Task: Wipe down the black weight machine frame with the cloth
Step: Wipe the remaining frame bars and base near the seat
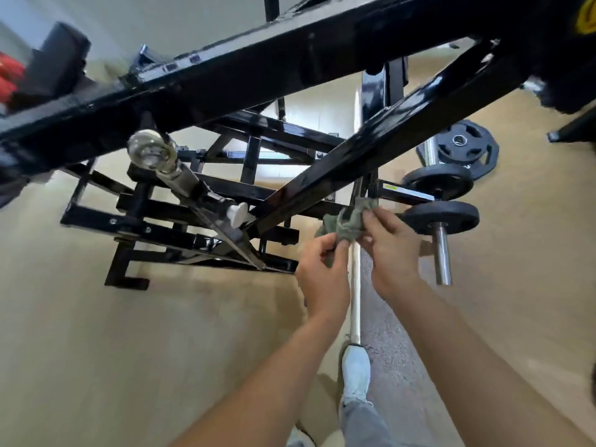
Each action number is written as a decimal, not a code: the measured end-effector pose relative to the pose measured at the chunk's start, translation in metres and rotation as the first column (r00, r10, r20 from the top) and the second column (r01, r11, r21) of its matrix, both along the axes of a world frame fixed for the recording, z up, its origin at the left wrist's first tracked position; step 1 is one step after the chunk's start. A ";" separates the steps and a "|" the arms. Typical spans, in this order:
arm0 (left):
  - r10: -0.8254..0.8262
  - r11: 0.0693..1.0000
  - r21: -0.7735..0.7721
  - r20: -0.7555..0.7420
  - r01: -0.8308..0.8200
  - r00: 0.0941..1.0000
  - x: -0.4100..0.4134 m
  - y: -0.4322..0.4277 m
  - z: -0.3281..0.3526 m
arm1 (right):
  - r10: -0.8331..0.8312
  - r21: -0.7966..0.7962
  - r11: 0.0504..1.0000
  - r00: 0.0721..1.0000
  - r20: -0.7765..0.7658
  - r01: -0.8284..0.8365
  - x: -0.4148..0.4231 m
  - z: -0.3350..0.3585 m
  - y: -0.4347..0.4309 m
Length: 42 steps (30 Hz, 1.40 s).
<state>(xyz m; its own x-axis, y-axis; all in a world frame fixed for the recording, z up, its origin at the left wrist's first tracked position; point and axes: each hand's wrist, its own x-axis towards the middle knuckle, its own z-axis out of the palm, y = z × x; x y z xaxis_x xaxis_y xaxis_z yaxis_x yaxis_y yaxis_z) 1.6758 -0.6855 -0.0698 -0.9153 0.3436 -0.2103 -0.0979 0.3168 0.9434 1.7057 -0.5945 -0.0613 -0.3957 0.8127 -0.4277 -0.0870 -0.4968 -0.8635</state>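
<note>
Cloth (346,222), grey-green, is bunched round a thin black rod of the frame (371,146), just under the big diagonal beam, low on the machine's right side. It sits between both hands. Left hand (322,275) pinches the lower-left end, fingers (338,250) curled and clamped on the cloth w/ thumb. Right hand (392,253) pinches the upper-right end, fingertips closed on it; how far the cloth goes round the rod's back can't be told.

Just right of the cloth: two black plates (446,217) on a chrome peg (442,256), peg end bare and pointing down. Further back a larger plate (464,150) lies near the floor (129,350). A white bar (354,295) runs along the floor under the hands, between the forearms, to a pale shoe (356,369). Left of the cloth, a clear round knob (148,153) on a chrome shaft hangs under the frame's top beam. Red blurred item (9,79) at far left edge.
</note>
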 end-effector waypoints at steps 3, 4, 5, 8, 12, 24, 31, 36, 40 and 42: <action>0.119 0.992 0.029 0.131 -0.124 0.984 -0.005 -0.045 -0.003 | 0.106 -0.030 0.994 0.990 0.090 -0.104 -0.009 -0.029 -0.050; 0.153 0.987 0.035 0.154 -0.160 0.976 -0.012 -0.061 -0.005 | 0.138 -0.053 0.990 0.984 0.111 -0.133 -0.017 -0.035 -0.066; 0.177 0.982 0.031 0.166 -0.185 0.970 -0.021 -0.076 -0.008 | 0.164 -0.067 0.985 0.978 0.126 -0.157 -0.026 -0.038 -0.082; 0.208 0.977 0.021 0.139 -0.213 0.968 -0.056 -0.115 -0.009 | 0.176 -0.096 0.981 0.979 0.099 -0.167 -0.059 -0.031 -0.124; 0.216 0.965 0.131 0.088 -0.227 0.972 -0.105 -0.138 0.012 | 0.132 -0.111 0.985 0.991 -0.001 -0.131 -0.100 -0.006 -0.156; 0.039 0.958 0.282 0.069 -0.058 0.997 -0.155 -0.144 0.059 | 0.006 -0.131 0.991 0.982 -0.188 -0.031 -0.132 0.049 -0.179; 0.055 0.988 0.135 0.098 -0.068 0.994 -0.155 -0.145 0.055 | 0.069 -0.148 0.985 0.991 -0.112 -0.085 -0.126 0.043 -0.173; 0.131 0.980 0.151 -0.020 -0.127 0.991 -0.157 -0.137 0.081 | 0.000 -0.192 0.980 0.977 -0.211 -0.041 -0.123 0.056 -0.172; 0.070 0.982 0.178 -0.069 -0.056 0.995 -0.161 -0.140 0.083 | 0.042 -0.056 0.997 0.979 -0.200 -0.054 -0.123 0.053 -0.176; -0.007 0.984 0.174 -0.120 0.028 0.993 -0.170 -0.145 0.076 | 0.048 -0.016 0.999 0.986 -0.160 -0.051 -0.124 0.048 -0.175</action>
<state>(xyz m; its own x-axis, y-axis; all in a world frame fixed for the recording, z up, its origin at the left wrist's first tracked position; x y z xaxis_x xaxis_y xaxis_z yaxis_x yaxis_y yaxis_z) 1.5061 -0.8304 0.0065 -0.9236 0.3818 -0.0357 0.0224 0.1468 0.9889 1.5820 -0.7698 -0.0134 -0.4998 0.7822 -0.3720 -0.1976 -0.5211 -0.8303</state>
